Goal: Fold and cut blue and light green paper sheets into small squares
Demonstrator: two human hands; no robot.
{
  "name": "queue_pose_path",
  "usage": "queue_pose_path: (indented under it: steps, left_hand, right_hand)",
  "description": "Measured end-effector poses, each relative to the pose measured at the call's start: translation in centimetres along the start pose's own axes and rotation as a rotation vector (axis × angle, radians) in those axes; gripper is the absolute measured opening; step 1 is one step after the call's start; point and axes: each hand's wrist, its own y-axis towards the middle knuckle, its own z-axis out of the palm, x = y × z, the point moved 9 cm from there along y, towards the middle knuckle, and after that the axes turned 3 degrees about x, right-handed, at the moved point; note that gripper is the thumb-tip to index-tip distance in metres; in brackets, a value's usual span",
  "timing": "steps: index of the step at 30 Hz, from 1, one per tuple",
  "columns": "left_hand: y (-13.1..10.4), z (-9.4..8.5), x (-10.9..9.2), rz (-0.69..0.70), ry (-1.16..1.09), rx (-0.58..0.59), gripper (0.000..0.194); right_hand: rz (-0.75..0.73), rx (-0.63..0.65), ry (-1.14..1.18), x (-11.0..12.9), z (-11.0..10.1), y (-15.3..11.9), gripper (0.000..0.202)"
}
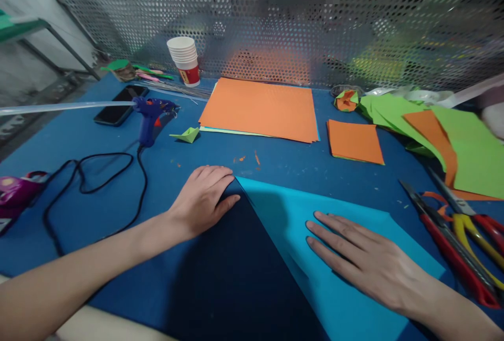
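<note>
Head view: left hand [205, 196] flat, fingers together, pressing the top corner of the folded blue paper [334, 257] on the table [118, 210]. Right hand [366, 262] flat, fingers spread, palm down on the light-blue flap. Neither grips anything. Glue gun [151, 115] well left, scissors [452, 241] right.

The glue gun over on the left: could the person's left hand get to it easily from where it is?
Probably yes. The left hand lies flat on the blue paper, and only bare mat and a loose black cord lie between it and the glue gun.
</note>
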Motion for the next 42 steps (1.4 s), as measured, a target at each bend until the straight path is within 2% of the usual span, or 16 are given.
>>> queue_pose_path:
  steps: [7,12,16,20,26,42]
  left_hand:
    - [0.5,0.1,0.4,-0.034,0.01,-0.001,0.03]
    - [1.2,0.4,0.6,-0.073,0.048,-0.006,0.027]
    - [1.6,0.7,1.3,-0.173,0.07,0.0,0.021]
    - [1.7,0.4,2.2,-0.254,-0.032,-0.019,0.027]
    - [1.9,-0.3,2.3,-0.216,-0.179,-0.054,0.023]
    - [2.6,-0.1,2.6,-0.216,-0.091,-0.037,0.025]
  right_hand:
    - [0.006,-0.002,-0.014,0.1,-0.2,0.1,0.04]
    - [0.079,-0.016,0.03,-0.1,-0.2,0.2,0.039]
    - [0.085,-0.025,0.044,0.1,-0.4,0.4,0.035]
    - [0.089,-0.02,0.045,0.1,-0.5,0.5,0.035]
    - [0.076,-0.021,0.011,0.1,-0.4,0.5,0.034]
    - [-0.013,-0.024,-0.002,0.6,-1.2,1.5,0.034]
